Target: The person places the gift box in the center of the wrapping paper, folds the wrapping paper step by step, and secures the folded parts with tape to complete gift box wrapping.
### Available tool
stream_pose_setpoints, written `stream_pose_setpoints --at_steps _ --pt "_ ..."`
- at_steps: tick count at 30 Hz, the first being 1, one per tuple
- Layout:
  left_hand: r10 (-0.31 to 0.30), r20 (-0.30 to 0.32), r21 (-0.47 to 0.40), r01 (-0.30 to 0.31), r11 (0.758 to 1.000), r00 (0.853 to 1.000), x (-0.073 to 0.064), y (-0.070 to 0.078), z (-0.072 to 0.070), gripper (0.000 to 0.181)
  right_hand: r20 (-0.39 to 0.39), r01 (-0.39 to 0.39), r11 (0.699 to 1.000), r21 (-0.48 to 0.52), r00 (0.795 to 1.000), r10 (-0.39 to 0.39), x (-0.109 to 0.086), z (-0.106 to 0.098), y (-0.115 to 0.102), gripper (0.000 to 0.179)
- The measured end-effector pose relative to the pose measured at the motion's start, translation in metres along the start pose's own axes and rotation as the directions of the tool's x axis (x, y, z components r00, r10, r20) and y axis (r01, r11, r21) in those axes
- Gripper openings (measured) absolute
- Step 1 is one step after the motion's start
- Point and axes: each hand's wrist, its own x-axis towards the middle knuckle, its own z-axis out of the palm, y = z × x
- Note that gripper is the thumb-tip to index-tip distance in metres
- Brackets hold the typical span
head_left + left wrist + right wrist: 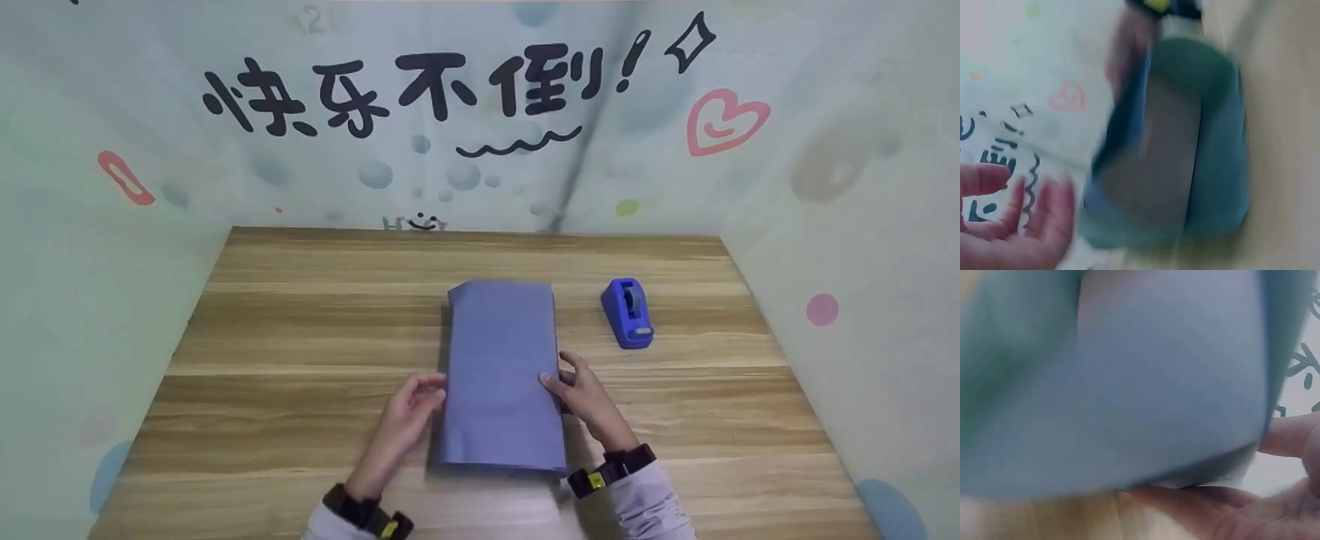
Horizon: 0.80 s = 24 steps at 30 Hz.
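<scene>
A box wrapped in blue paper (501, 367) lies lengthwise at the middle of the table. Its near end shows in the left wrist view, where paper flaps (1219, 163) stand unfolded around the greyish box end (1157, 163). My right hand (594, 401) grips the right side, thumb on the top face and fingers lower down along the side. In the right wrist view, the box edge lies between the thumb and fingers of that hand (1292, 509). On the other side, my left hand (410, 416) is beside the left edge, its fingers loosely bent and holding nothing.
A blue tape dispenser (628, 313) stands on the wooden table (300, 337), to the right of the box's far end. Printed cloth walls (480, 187) enclose the table at the back, left and right.
</scene>
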Motion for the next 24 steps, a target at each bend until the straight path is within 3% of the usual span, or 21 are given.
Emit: stream_pose_setpoints --at_steps 2,6,9,13,16,19,21,22,24 --pt "-0.002 -0.048 0.171 0.010 0.985 0.999 0.024 -0.002 -0.003 0.048 0.022 -0.021 0.999 -0.035 1.000 0.022 -0.001 -0.002 -0.002 0.062" --pt "-0.083 0.010 0.322 0.075 0.944 0.996 0.053 -0.006 0.001 0.059 0.067 -0.014 0.998 -0.064 0.998 0.018 -0.001 -0.005 -0.004 0.058" --pt "-0.113 0.036 0.319 0.095 0.943 0.993 0.062 -0.005 0.006 0.055 0.128 0.027 0.997 -0.078 0.992 -0.017 -0.001 -0.006 -0.007 0.056" --pt "-0.125 0.020 0.263 0.115 0.958 0.992 0.064 -0.005 0.010 0.051 0.198 0.102 0.987 -0.120 0.977 -0.077 -0.003 -0.008 -0.008 0.056" --pt "-0.132 0.018 0.237 0.124 0.963 0.991 0.063 -0.004 0.010 0.052 0.192 0.169 0.959 -0.227 0.973 -0.126 -0.004 -0.006 -0.010 0.058" --pt "-0.100 0.006 0.294 0.094 0.951 0.995 0.062 -0.004 0.010 0.052 0.156 0.189 0.925 -0.330 0.977 -0.144 -0.005 -0.004 -0.010 0.060" --pt "-0.033 -0.002 0.392 0.031 0.919 0.999 0.061 -0.003 0.012 0.057 0.132 0.168 0.925 -0.341 0.983 -0.130 -0.005 -0.003 -0.010 0.060" --pt "0.008 0.000 0.463 -0.007 0.886 1.000 0.061 -0.003 0.013 0.062 0.121 0.154 0.931 -0.330 0.985 -0.120 -0.004 -0.003 -0.010 0.060" --pt "0.091 0.033 0.622 -0.092 0.777 0.995 0.061 -0.001 0.018 0.072 0.106 0.135 0.946 -0.294 0.988 -0.108 -0.003 -0.001 -0.009 0.059"
